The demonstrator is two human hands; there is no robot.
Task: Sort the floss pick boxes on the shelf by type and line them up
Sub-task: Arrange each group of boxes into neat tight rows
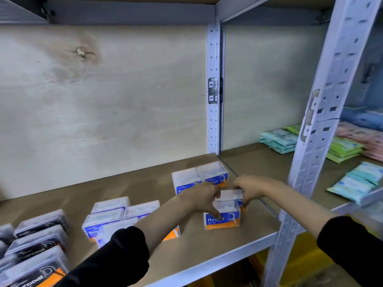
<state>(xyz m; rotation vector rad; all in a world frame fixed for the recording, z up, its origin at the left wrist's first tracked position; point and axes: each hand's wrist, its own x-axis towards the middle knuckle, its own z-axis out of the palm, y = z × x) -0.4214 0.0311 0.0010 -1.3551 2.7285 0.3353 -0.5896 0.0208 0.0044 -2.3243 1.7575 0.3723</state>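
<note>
- Orange-and-blue Round box (222,218) stands just left of the steel post (291,195), left hand (204,198) curled over it.
- Right hand (248,188) pinches the second box (233,194), also left of that post, farther back.

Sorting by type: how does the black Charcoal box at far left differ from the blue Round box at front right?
The clear plastic Charcoal box has a black label; the clear plastic Round box has a blue one. Charcoal sits far left; Round sits right, held by the left hand. Both show orange at the bottom.
</note>
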